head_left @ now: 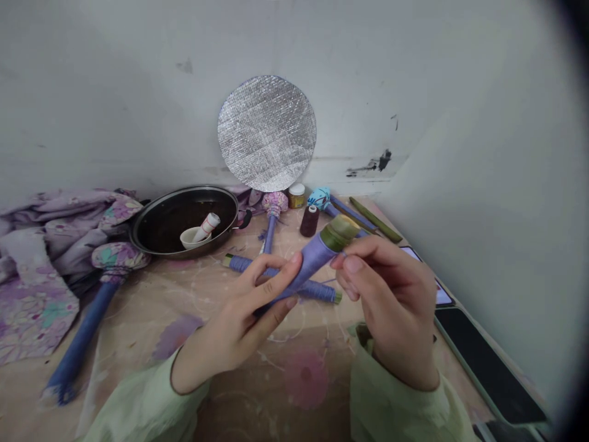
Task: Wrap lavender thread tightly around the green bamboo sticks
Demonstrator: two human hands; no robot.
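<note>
My left hand (239, 319) is closed around a bamboo stick (315, 258) wound with smooth purple thread. The stick tilts up to the right, and its green end is bare. Close by that end, my right hand (396, 294) is closed, thumb and forefinger pinching what looks like the purple thread (344, 253) at the edge of the winding. Behind and below the held stick, a thread-wound bamboo piece (322, 291) lies on the table, partly covered by my left hand.
A black pan (161, 227) holds a small cup (188, 238). Left lie floral cloth (46, 245) and a cloth-headed mallet (92, 325). Behind are another mallet (271, 227), a dark thread cone (309, 222), a jar (297, 196) and a silvery disc (267, 132). A phone (488, 368) lies right.
</note>
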